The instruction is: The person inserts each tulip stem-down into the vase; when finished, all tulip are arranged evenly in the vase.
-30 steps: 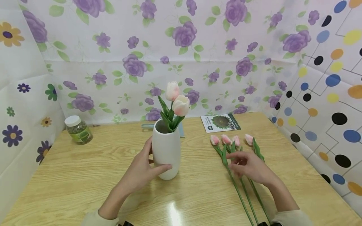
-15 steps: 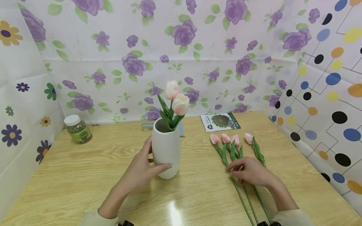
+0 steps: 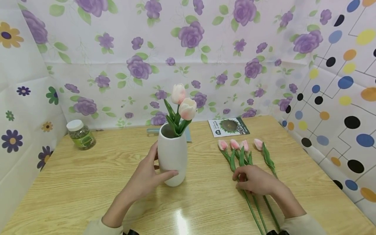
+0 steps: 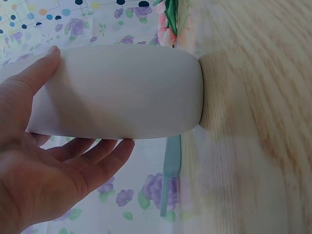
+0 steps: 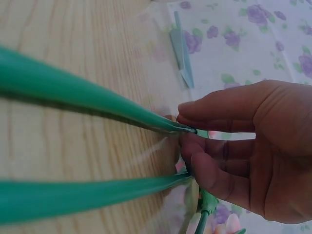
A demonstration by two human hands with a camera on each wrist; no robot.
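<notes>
My left hand (image 3: 149, 178) grips a white vase (image 3: 172, 156) from its left side, thumb across the front and fingers behind. The vase stands upright on the table with two pale pink tulips (image 3: 183, 104) in it. In the left wrist view, the vase's smooth wall (image 4: 122, 92) and its base at the table show. To the right, my right hand (image 3: 255, 179) pinches a tulip by its green stem (image 5: 97, 90) among several pink tulips (image 3: 234, 144) lying on the table. A second stem (image 5: 92, 192) runs close by the fingertips. Another tulip (image 3: 258, 144) lies slightly apart, right of them.
At the back left stands a jar (image 3: 81, 134) with a white lid and green label. A sunflower card (image 3: 229, 127) lies on the wooden table (image 3: 88, 189) near the back. Light blue flat things (image 3: 188, 134) lie behind the vase. Patterned cloth walls enclose the table.
My right hand has moved down along the stems toward me, away from the leaves, and its fingers have closed at the leftmost stem. My left hand and the vase stay in place.
</notes>
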